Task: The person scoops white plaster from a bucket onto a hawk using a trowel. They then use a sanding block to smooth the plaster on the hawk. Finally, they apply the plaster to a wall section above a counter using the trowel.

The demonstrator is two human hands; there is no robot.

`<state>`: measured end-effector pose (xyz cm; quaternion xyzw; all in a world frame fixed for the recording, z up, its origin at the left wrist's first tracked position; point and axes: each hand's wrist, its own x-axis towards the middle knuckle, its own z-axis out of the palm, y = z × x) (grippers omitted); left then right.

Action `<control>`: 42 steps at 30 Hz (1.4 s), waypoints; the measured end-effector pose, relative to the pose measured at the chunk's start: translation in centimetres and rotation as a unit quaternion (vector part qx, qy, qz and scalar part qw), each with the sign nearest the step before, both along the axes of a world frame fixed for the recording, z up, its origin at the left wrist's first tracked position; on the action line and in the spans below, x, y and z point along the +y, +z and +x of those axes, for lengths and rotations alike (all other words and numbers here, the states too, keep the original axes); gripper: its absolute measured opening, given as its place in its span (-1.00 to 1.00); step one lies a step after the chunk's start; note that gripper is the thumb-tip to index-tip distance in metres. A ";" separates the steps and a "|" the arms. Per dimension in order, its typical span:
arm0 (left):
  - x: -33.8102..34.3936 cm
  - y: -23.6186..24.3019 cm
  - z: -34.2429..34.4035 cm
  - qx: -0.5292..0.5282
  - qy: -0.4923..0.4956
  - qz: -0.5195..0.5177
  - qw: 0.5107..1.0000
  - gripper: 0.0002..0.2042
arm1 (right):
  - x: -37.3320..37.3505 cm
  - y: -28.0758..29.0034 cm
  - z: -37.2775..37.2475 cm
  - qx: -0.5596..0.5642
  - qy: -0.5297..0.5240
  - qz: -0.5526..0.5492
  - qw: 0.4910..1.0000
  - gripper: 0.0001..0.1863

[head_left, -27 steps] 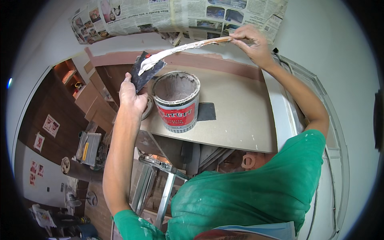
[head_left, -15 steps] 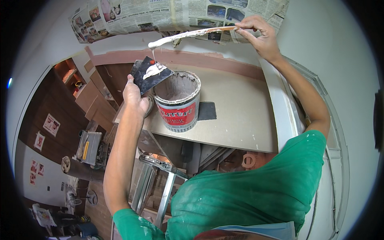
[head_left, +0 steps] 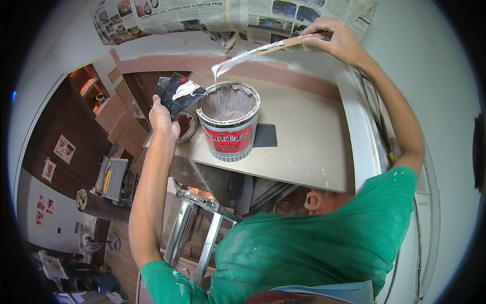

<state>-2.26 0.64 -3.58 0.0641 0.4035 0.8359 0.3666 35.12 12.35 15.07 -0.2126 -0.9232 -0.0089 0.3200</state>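
My left hand (head_left: 163, 117) grips a dark flat spreader plate (head_left: 177, 105) that carries a blob of white filler (head_left: 185, 90) and a small red spot. High on the right, my right hand (head_left: 334, 39) pinches the bare end of a wooden stirring stick (head_left: 283, 44). Its lower end is coated in the same filler and hangs over the rim of an open can (head_left: 230, 137), with a strand running down from the tip. The can has a red and silver label and filler-smeared inner walls. The plate's right corner is close to the can's rim; whether they touch I cannot tell.
The can stands on a beige board (head_left: 304, 137) beside a dark square sheet (head_left: 265, 135). A round lid with reddish-brown stuff (head_left: 187, 126) lies behind my left wrist. Newspaper (head_left: 202, 17) covers a ledge above. Below stands a metal stepladder (head_left: 205, 238); a white post (head_left: 357, 116) edges the right.
The stick's coated tip has moved right and down, from above the plate to above the can. The plate has shifted slightly left, and less filler clings to the stick.
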 end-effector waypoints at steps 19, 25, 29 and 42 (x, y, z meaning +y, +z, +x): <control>0.1 0.7 1.1 0.033 -0.032 0.001 0.999 -0.68 | 0.4 -9.8 -13.0 -0.318 0.062 0.084 0.942 -0.82; -0.2 0.7 0.2 0.040 -0.025 0.002 0.999 -0.68 | 1.7 -9.0 -12.0 -0.308 0.063 -0.040 0.949 -0.76; -0.4 0.3 -0.2 0.050 -0.031 0.020 0.998 -0.68 | 2.6 -7.0 -9.7 -0.262 0.014 -0.088 0.961 -0.71; -0.3 2.0 2.0 0.103 -0.055 0.017 0.993 -0.64 | 0.5 1.7 -0.4 -0.087 -0.101 -0.059 0.989 -0.71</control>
